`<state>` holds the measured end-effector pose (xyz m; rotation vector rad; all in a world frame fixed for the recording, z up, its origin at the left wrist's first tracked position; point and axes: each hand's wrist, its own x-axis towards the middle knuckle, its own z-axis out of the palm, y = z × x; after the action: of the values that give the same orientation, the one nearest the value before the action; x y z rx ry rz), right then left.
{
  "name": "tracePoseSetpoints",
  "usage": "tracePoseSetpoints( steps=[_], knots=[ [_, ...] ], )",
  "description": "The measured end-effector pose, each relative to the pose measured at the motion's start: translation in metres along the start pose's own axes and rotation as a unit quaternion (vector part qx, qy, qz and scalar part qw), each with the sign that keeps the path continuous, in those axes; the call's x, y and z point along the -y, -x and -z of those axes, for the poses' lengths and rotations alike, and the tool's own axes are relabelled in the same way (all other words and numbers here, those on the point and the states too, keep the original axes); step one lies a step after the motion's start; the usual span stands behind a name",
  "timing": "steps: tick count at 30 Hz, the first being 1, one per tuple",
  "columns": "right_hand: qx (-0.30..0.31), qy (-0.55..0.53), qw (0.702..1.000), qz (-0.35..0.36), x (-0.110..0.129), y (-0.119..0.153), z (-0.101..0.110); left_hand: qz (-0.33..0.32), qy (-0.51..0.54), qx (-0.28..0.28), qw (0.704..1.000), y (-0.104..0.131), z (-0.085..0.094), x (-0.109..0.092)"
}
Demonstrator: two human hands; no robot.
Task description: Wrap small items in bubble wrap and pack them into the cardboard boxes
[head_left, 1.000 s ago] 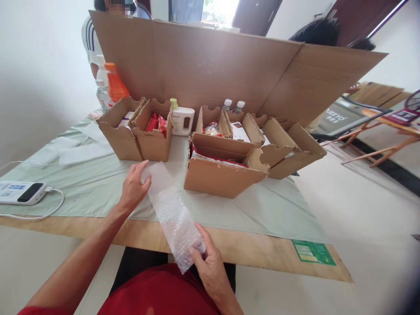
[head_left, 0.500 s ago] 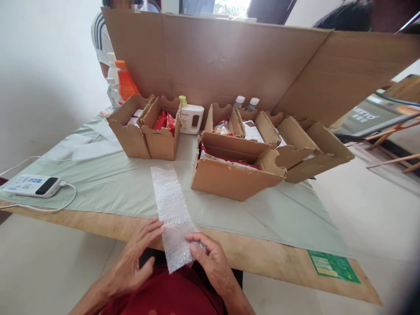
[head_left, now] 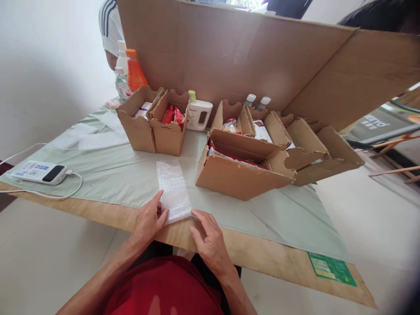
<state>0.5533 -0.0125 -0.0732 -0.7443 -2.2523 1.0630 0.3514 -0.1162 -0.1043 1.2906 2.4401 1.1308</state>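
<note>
A strip of clear bubble wrap (head_left: 176, 188) lies on the cloth, with its near end folded over at the table's front edge. My left hand (head_left: 149, 218) is at the strip's left side, its thumb and curled fingers closed on the near left corner. On the other side, my right hand (head_left: 211, 240) has its index fingertip touching the near right corner, with the thumb held apart from it. The underside of the fold is hidden.
Cardboard bins (head_left: 244, 175) holding packets stand beyond the strip, before a tall cardboard panel (head_left: 229, 57). A white jug (head_left: 198, 114) and an orange bottle (head_left: 135, 72) are at the back. A power bank (head_left: 41, 172) with a cable lies left. Someone's sleeve (head_left: 110, 26) shows behind.
The bubble wrap's near end has come up from over my lap and is folded onto the strip. My left hand has moved onto its corner; my right hand has loosened its grip.
</note>
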Motion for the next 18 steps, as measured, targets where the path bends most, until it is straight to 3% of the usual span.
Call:
tracePoseSetpoints(
  steps=[3, 8, 12, 15, 18],
  knots=[
    [0.032, 0.131, 0.987, 0.088, -0.008, -0.005, -0.013, -0.016, -0.021, -0.009, 1.000, 0.000, -0.004, 0.003],
    [0.034, 0.232, 0.965, 0.119, -0.019, -0.016, -0.023, -0.063, -0.062, -0.041, 0.995, 0.004, 0.003, -0.001],
    [0.030, 0.201, 0.970, 0.132, -0.018, -0.023, -0.020, -0.140, -0.064, -0.065, 0.986, 0.018, 0.020, -0.011],
    [0.053, 0.140, 0.980, 0.133, -0.010, -0.029, -0.014, -0.189, -0.054, -0.013, 0.980, 0.027, 0.024, -0.015],
    [0.084, 0.099, 0.986, 0.108, 0.000, -0.036, -0.009, -0.172, -0.011, 0.017, 0.985, 0.031, 0.020, -0.014]
  ],
)
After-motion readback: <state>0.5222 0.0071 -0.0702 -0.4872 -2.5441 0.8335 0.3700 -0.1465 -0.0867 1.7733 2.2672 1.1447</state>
